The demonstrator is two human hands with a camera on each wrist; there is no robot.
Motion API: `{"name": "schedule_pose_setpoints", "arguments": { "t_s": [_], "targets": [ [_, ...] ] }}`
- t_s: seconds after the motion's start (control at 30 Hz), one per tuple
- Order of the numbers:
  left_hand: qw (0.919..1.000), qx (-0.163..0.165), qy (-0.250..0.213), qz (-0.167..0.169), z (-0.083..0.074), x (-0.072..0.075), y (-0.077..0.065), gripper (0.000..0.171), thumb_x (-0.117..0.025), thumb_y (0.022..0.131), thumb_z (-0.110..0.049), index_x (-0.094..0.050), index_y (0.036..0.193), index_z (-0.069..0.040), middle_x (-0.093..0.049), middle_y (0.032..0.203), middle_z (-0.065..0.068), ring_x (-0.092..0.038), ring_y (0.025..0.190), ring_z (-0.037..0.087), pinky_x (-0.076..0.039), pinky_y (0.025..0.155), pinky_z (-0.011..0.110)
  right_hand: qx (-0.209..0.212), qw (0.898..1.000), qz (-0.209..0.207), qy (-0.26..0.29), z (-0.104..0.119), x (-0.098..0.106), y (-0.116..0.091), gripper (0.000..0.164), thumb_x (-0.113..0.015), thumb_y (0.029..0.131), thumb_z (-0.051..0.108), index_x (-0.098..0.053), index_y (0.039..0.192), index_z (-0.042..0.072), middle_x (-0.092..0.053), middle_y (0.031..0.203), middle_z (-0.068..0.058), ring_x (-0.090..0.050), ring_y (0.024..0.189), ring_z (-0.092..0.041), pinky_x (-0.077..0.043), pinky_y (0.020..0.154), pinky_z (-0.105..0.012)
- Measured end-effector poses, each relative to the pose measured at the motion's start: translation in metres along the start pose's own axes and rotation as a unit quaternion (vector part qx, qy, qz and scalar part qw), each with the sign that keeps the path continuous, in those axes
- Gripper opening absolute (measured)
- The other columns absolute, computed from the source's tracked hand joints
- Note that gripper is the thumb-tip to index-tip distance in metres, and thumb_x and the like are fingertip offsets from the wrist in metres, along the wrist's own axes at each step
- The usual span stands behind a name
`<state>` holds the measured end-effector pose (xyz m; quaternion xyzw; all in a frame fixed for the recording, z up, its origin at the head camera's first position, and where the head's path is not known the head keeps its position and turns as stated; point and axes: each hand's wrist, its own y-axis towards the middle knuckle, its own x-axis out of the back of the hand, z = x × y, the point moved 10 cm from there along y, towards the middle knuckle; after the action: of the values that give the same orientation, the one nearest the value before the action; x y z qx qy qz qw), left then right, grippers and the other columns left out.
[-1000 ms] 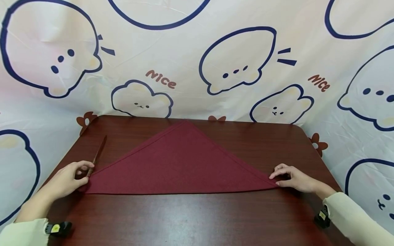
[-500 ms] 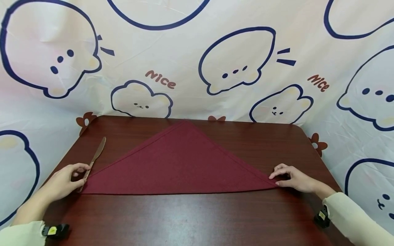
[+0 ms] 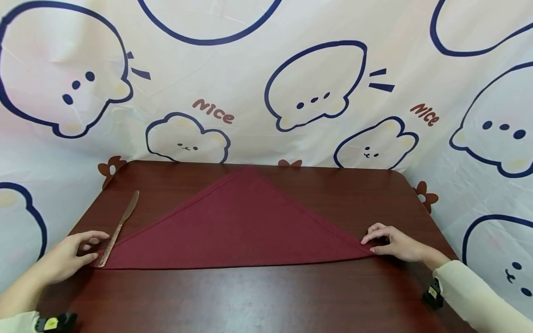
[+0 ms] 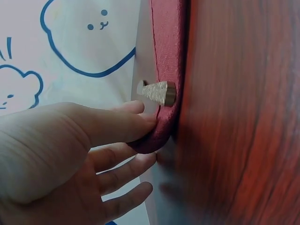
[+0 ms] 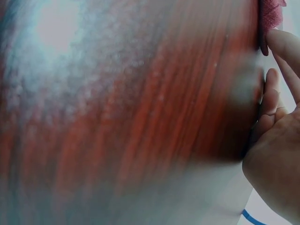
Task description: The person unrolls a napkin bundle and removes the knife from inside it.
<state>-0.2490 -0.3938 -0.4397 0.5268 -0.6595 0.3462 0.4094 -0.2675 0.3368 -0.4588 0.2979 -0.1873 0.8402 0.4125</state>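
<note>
A dark red cloth lies as a flat triangle, its long edge toward me. A table knife lies slantwise at its left end, the handle on the cloth and the blade pointing away. My left hand is just left of the handle, its thumb on the cloth's left corner and its fingers apart. In the left wrist view the thumb touches the cloth beside the knife's handle end. My right hand rests at the cloth's right corner, thumb and fingertips touching it. In the right wrist view only a bit of cloth shows.
The dark brown wooden table has rounded far corners and reflects light near its front. A pale curtain with cartoon bears and flowers hangs behind the table and along both sides.
My left hand has let go of the knife and moved left and nearer to me. The knife, held on edge earlier, now lies flat, with its handle on the cloth. My right hand keeps its place.
</note>
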Motion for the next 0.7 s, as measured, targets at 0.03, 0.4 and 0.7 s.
{"name": "schedule_pose_setpoints", "arguments": {
  "t_s": [0.03, 0.4, 0.7],
  "targets": [
    [1.0, 0.002, 0.002, 0.002, 0.0008, 0.0008, -0.0004, 0.038, -0.073, 0.082, 0.006, -0.063, 0.119, 0.006, -0.068, 0.106, 0.027, -0.044, 0.083, -0.019, -0.045, 0.066, 0.016, 0.001, 1.0, 0.001, 0.0, 0.0002, -0.0003, 0.0005, 0.019, -0.071, 0.094, 0.015, -0.075, 0.112, 0.013, -0.056, 0.113, -0.003, -0.049, 0.105, 0.001, -0.041, 0.086, -0.021],
    [0.9997, 0.015, 0.018, 0.011, 0.0038, 0.0017, 0.0006, 0.041, -0.07, 0.079, 0.009, -0.062, 0.119, 0.006, -0.066, 0.105, 0.031, -0.064, 0.092, 0.037, -0.044, 0.067, 0.022, -0.005, 1.0, 0.001, -0.005, 0.0006, -0.0017, 0.0003, 0.019, -0.072, 0.094, 0.016, -0.075, 0.112, 0.014, -0.056, 0.114, -0.003, -0.049, 0.104, 0.001, -0.041, 0.085, -0.022],
    [0.9997, 0.019, 0.018, -0.001, 0.0066, 0.0018, 0.0003, 0.041, -0.071, 0.079, 0.006, -0.063, 0.118, 0.006, -0.066, 0.104, 0.03, -0.063, 0.09, 0.032, -0.045, 0.068, 0.025, -0.004, 1.0, 0.001, -0.014, 0.0014, -0.0005, -0.0007, 0.019, -0.071, 0.094, 0.016, -0.075, 0.112, 0.015, -0.055, 0.114, -0.003, -0.048, 0.104, 0.001, -0.04, 0.084, -0.022]
  ]
}}
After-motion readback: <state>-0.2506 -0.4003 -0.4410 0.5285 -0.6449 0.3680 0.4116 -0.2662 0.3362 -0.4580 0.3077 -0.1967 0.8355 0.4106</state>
